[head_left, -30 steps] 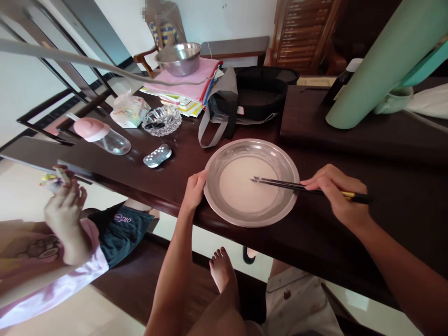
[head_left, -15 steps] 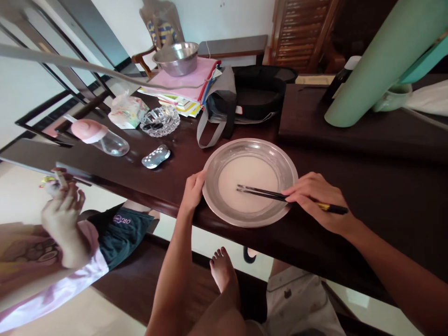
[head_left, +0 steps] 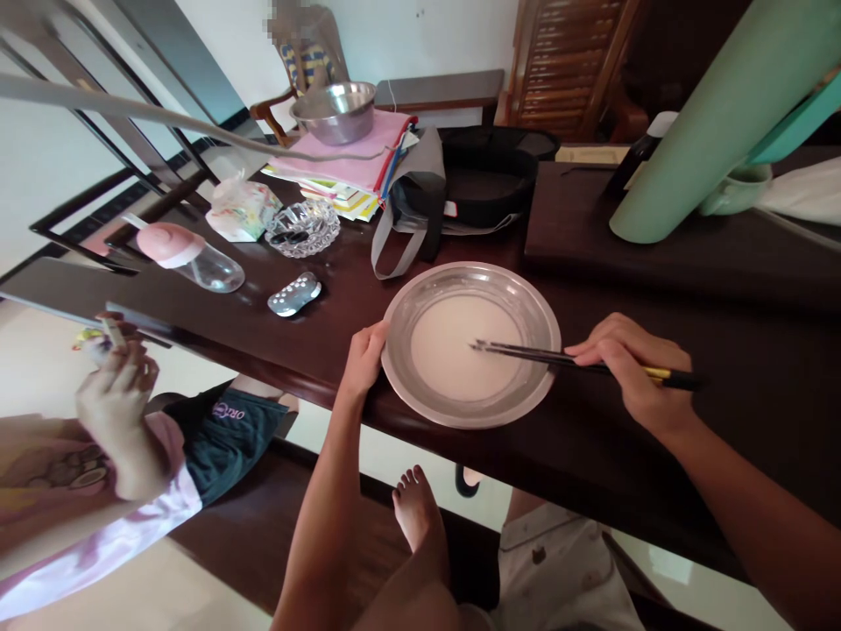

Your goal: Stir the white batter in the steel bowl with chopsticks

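A shallow metal basin (head_left: pixel 400 386) stands near the front edge of the dark table, with a milky white liquid (head_left: pixel 453 359) in it. My left hand (head_left: pixel 365 358) grips the basin's left rim; its fingertips are partly hidden behind the rim. Beyond the right rim, my right hand (head_left: pixel 634 364) is closed around a pair of black chopsticks (head_left: pixel 545 355) with gold bands. Their whitened tips lie close together over the middle of the liquid; whether they touch it I cannot tell.
Leftward on the table (head_left: pixel 335 342) are a game controller (head_left: pixel 294 294), a pink-capped bottle (head_left: pixel 190 256), a glass ashtray (head_left: pixel 306 230) and a tissue pack (head_left: pixel 242 209). Behind are a grey bag (head_left: pixel 420 175) and a steel bowl (head_left: pixel 335 114) on books. A person's hand (head_left: pixel 118 394) is at left.
My right hand has moved right, drawing the chopsticks from left of the liquid's middle toward the right rim, and their tips have come together. My left hand stays on the basin.
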The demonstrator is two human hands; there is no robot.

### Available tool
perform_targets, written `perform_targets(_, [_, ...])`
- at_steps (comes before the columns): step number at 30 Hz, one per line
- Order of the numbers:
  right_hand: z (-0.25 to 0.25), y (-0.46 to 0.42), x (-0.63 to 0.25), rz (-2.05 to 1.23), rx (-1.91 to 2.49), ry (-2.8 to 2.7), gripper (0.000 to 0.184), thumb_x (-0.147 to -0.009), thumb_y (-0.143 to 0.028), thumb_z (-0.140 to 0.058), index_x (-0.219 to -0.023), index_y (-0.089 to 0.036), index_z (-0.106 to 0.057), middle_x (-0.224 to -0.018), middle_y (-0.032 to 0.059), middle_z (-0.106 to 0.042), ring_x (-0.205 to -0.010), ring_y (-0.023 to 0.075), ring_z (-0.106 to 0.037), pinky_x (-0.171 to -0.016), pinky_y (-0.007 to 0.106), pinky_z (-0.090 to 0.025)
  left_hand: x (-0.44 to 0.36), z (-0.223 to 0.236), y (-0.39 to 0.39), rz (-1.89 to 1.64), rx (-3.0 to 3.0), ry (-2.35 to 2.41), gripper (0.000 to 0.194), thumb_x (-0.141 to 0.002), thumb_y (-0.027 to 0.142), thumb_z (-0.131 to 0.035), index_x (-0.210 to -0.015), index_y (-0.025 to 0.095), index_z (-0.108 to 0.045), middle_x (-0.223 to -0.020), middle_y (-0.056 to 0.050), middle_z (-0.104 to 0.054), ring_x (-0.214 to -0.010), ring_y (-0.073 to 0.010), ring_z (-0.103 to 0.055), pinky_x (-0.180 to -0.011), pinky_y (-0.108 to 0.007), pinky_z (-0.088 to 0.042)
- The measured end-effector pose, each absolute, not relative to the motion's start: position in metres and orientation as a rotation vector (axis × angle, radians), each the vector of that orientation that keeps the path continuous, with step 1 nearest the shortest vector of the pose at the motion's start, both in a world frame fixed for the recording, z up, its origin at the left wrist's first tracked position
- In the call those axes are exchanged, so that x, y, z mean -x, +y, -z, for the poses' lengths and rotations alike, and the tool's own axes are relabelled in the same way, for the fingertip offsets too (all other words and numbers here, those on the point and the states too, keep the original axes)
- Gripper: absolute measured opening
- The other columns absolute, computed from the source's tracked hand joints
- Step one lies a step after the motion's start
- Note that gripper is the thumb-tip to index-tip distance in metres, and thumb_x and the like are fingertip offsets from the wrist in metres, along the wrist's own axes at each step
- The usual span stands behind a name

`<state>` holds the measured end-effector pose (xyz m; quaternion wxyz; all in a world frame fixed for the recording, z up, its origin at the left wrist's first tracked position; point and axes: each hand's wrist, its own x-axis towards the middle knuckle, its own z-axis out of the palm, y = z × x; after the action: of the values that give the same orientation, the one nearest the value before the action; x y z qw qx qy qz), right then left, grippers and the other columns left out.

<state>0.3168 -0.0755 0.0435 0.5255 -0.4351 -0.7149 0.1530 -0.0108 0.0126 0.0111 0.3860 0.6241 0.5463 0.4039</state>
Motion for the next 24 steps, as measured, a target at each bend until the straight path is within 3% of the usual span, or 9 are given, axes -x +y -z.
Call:
perform_targets(5, [-0.0430,-0.0754,-0.3143,-0.370,1.043,-1.899,0.016,-0.091,-0.018,-0.061,-0.087,-0.028,-0.073,-0.090,0.0007,-0.079,-0.080,0.0209,-0.067,-0.074,0.041,-0.052,0.0118,-0.0104,0.0122,-1.041,-1.578,1.410,0.046,-0.086,0.054,-0.048,-0.057,0.018,-0.044,-0.058,0.002,-0.041,-0.059,-0.0119,-0.034,-0.055,-0.025,-0.033])
perform_targets(10, [-0.0430,-0.0745,-0.3167,-0.375,1.049,-1.742,0.026,-0.095,-0.015,-0.053,-0.080,-0.026,-0.071,-0.080,0.0013,-0.075,-0.071,0.0181,-0.065,-0.066,0.037,-0.049,0.0133,-0.0080,0.0133,-1.022,-1.595,1.392,0.048,-0.087,0.056,-0.047,-0.058,0.018,-0.045,-0.058,0.002,-0.041,-0.058,-0.0119,-0.035,-0.054,-0.025,-0.033])
perform_targets(15, [-0.0438,-0.0754,-0.3138,-0.371,1.011,-1.913,0.017,-0.090,-0.014,-0.060,-0.086,-0.025,-0.072,-0.090,0.0013,-0.078,-0.079,0.0194,-0.067,-0.074,0.039,-0.051,0.0137,-0.0071,0.0134,-1.044,-1.593,1.388,0.047,-0.088,0.054,-0.047,-0.058,0.018,-0.044,-0.058,0.002,-0.041,-0.058,-0.0117,-0.035,-0.055,-0.025,-0.033])
perform_targets(20, [-0.0429,-0.0756,-0.3156,-0.408,1.031,-1.704,0.028,-0.095,-0.016,-0.052,-0.077,-0.027,-0.071,-0.077,0.0009,-0.074,-0.070,0.0197,-0.065,-0.064,0.038,-0.049,0.0138,-0.0076,0.0129,-1.026,-1.612,1.372,0.046,-0.089,0.054,-0.046,-0.060,0.018,-0.047,-0.060,0.002,-0.045,-0.060,-0.0125,-0.037,-0.057,-0.025,-0.034])
perform_targets(24, [-0.0431,-0.0754,-0.3134,-0.385,1.021,-1.902,0.017,-0.091,-0.017,-0.060,-0.086,-0.027,-0.073,-0.089,0.0008,-0.078,-0.079,0.0203,-0.068,-0.074,0.040,-0.053,0.0140,-0.0074,0.0135,-1.024,-1.593,1.395,0.047,-0.087,0.055,-0.047,-0.058,0.018,-0.045,-0.058,0.002,-0.041,-0.059,-0.0123,-0.036,-0.057,-0.026,-0.033])
